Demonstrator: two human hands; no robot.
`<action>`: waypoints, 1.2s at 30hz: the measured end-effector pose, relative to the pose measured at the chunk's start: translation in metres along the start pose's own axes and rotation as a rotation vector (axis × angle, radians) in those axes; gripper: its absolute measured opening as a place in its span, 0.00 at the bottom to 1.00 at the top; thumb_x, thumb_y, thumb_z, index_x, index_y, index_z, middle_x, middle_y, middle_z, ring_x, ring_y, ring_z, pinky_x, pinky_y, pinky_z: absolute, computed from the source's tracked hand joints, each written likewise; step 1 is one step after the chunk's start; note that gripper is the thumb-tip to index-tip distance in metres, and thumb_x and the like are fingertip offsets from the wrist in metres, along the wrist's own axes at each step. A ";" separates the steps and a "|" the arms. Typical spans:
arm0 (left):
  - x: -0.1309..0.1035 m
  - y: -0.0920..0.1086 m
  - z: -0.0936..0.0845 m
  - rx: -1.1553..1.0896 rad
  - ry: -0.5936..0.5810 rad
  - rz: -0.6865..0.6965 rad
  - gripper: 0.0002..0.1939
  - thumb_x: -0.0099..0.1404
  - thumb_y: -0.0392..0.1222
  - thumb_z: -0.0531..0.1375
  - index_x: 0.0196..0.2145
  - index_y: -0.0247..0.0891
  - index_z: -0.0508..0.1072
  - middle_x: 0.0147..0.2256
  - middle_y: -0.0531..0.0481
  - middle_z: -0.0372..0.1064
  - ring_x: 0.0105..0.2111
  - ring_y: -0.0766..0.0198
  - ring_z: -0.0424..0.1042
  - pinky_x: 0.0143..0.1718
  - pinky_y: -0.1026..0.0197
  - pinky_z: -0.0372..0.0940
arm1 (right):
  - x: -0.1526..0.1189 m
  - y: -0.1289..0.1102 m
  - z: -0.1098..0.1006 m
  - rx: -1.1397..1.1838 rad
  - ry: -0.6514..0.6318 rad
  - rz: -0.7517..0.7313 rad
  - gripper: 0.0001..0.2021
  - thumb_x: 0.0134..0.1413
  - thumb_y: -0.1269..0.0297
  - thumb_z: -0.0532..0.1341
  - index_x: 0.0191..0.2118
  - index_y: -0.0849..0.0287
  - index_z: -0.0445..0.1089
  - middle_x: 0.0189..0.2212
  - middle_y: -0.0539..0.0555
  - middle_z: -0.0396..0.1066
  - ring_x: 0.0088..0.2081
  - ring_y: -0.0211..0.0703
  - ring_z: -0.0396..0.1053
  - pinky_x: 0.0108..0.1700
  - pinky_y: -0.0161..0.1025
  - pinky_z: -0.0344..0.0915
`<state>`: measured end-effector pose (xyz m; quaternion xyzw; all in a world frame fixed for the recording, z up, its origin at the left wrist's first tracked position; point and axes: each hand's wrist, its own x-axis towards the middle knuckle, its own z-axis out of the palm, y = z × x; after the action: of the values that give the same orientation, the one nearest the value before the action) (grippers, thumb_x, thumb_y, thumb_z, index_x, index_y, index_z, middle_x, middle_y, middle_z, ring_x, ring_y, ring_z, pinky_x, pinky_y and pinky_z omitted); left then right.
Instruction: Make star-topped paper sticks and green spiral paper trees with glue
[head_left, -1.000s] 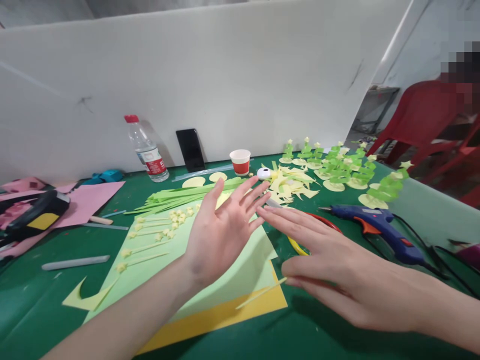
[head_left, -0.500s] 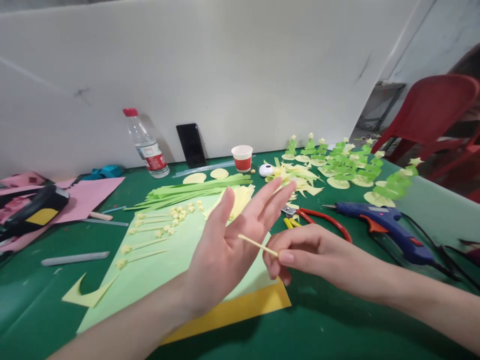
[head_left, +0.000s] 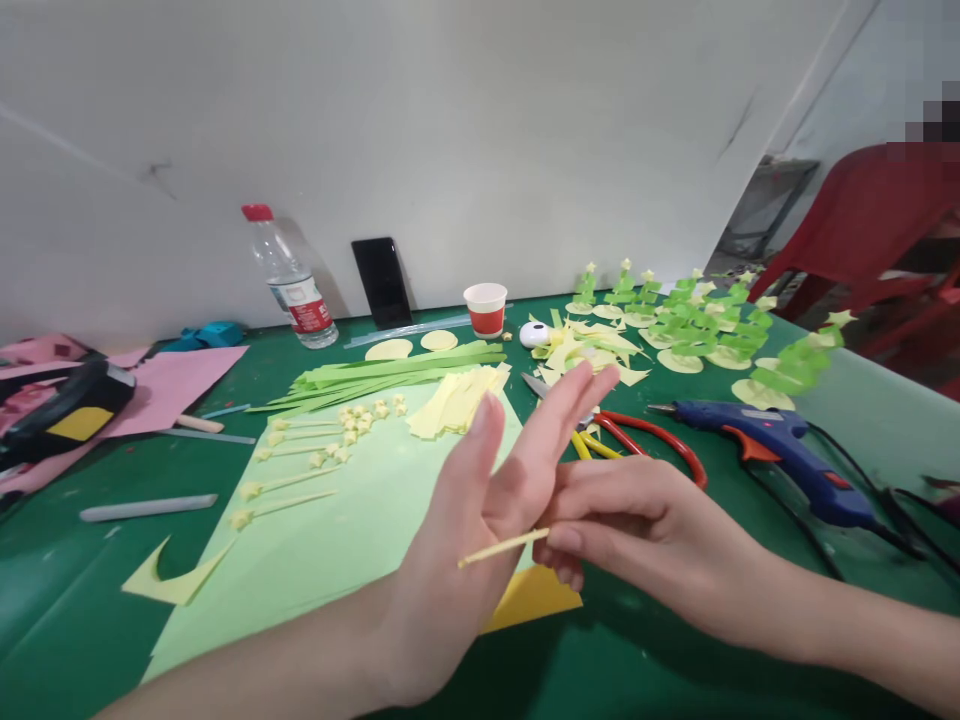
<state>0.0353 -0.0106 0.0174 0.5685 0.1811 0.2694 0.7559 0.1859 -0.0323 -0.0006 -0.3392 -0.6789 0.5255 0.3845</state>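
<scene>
My left hand (head_left: 480,520) is open, palm turned to the right, thumb and fingers stretched up. Between thumb and fingertips, my right hand (head_left: 637,540) pinches a thin pale-yellow stick (head_left: 502,548), whose free end lies in front of my left palm. Whether the stick touches the palm I cannot tell. Beneath both hands is a light green paper sheet (head_left: 315,550) over a yellow sheet (head_left: 529,600). On it lie several star-tipped sticks (head_left: 292,503), small folded paper stars (head_left: 352,430) and pale-yellow paper strips (head_left: 457,400).
Red-and-yellow-handled scissors (head_left: 645,425) and a blue glue gun (head_left: 772,445) lie to the right, below several green spiral star ornaments (head_left: 682,330). Behind stand a paper cup (head_left: 486,315), a phone (head_left: 381,283) and a bottle (head_left: 292,285). A tape measure (head_left: 71,410) is left.
The stick's free end has swung downward, from pointing up-left to down-left. My left hand has shifted right and lower, uncovering the yellow strips and scissor blades.
</scene>
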 end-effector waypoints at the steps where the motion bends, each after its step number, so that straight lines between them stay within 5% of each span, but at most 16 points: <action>1: 0.001 0.001 0.000 -0.009 0.025 0.033 0.33 0.61 0.66 0.40 0.60 0.53 0.50 0.61 0.71 0.44 0.63 0.69 0.34 0.60 0.64 0.46 | 0.000 -0.002 -0.001 -0.018 0.011 -0.016 0.10 0.56 0.66 0.56 0.25 0.63 0.67 0.22 0.50 0.66 0.25 0.31 0.63 0.28 0.26 0.62; 7: 0.012 0.008 -0.009 0.035 0.245 0.184 0.28 0.67 0.52 0.32 0.54 0.42 0.60 0.58 0.59 0.56 0.61 0.66 0.48 0.59 0.59 0.51 | 0.005 -0.017 -0.036 -0.024 0.255 -0.001 0.09 0.50 0.62 0.61 0.22 0.58 0.71 0.21 0.49 0.67 0.23 0.33 0.66 0.26 0.28 0.65; 10: 0.019 0.013 -0.021 0.311 0.412 0.208 0.22 0.67 0.47 0.38 0.53 0.40 0.61 0.57 0.53 0.59 0.58 0.61 0.56 0.58 0.54 0.56 | 0.011 -0.019 -0.067 -0.090 0.474 -0.003 0.09 0.47 0.58 0.61 0.22 0.56 0.71 0.22 0.49 0.67 0.23 0.33 0.65 0.25 0.30 0.66; 14: 0.022 0.018 -0.041 0.915 0.636 0.357 0.17 0.63 0.40 0.49 0.50 0.42 0.63 0.52 0.49 0.61 0.52 0.57 0.61 0.50 0.55 0.63 | 0.017 -0.007 -0.104 -0.267 0.583 0.103 0.08 0.50 0.61 0.60 0.25 0.58 0.70 0.25 0.51 0.68 0.27 0.36 0.66 0.30 0.34 0.66; 19: 0.020 0.024 -0.054 1.153 0.672 0.413 0.13 0.62 0.37 0.51 0.45 0.40 0.66 0.49 0.46 0.61 0.50 0.55 0.60 0.37 0.60 0.66 | 0.020 0.012 -0.127 -0.591 0.641 0.280 0.08 0.55 0.67 0.59 0.27 0.64 0.66 0.30 0.50 0.67 0.32 0.35 0.65 0.35 0.36 0.65; 24: 0.021 0.025 -0.048 1.074 0.539 0.214 0.09 0.62 0.40 0.53 0.32 0.38 0.72 0.32 0.49 0.73 0.37 0.58 0.70 0.30 0.63 0.65 | 0.019 0.006 -0.114 -0.616 0.568 0.330 0.11 0.52 0.59 0.60 0.28 0.62 0.71 0.28 0.53 0.69 0.27 0.36 0.64 0.30 0.35 0.62; 28: 0.023 0.019 -0.038 0.948 0.402 0.115 0.12 0.60 0.44 0.58 0.40 0.38 0.73 0.32 0.50 0.75 0.27 0.64 0.73 0.27 0.66 0.67 | 0.016 -0.009 -0.080 -0.407 0.359 0.296 0.14 0.49 0.53 0.59 0.26 0.59 0.72 0.27 0.52 0.71 0.26 0.34 0.65 0.27 0.31 0.63; 32: 0.019 0.014 -0.023 0.738 0.341 0.158 0.08 0.59 0.41 0.60 0.37 0.40 0.75 0.39 0.53 0.74 0.27 0.70 0.72 0.28 0.72 0.68 | 0.008 -0.020 -0.045 -0.099 0.147 0.302 0.10 0.48 0.59 0.61 0.23 0.58 0.71 0.20 0.48 0.68 0.20 0.29 0.63 0.21 0.25 0.59; 36: 0.011 0.017 -0.011 0.638 0.324 0.288 0.06 0.58 0.33 0.60 0.26 0.39 0.76 0.30 0.56 0.74 0.27 0.71 0.70 0.27 0.73 0.66 | -0.001 -0.024 -0.029 0.167 0.049 0.276 0.09 0.52 0.63 0.61 0.24 0.58 0.71 0.20 0.47 0.69 0.19 0.26 0.61 0.20 0.21 0.57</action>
<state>0.0342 0.0081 0.0307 0.7448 0.2913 0.3893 0.4570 0.2106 -0.0255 0.0268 -0.4087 -0.5703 0.6196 0.3520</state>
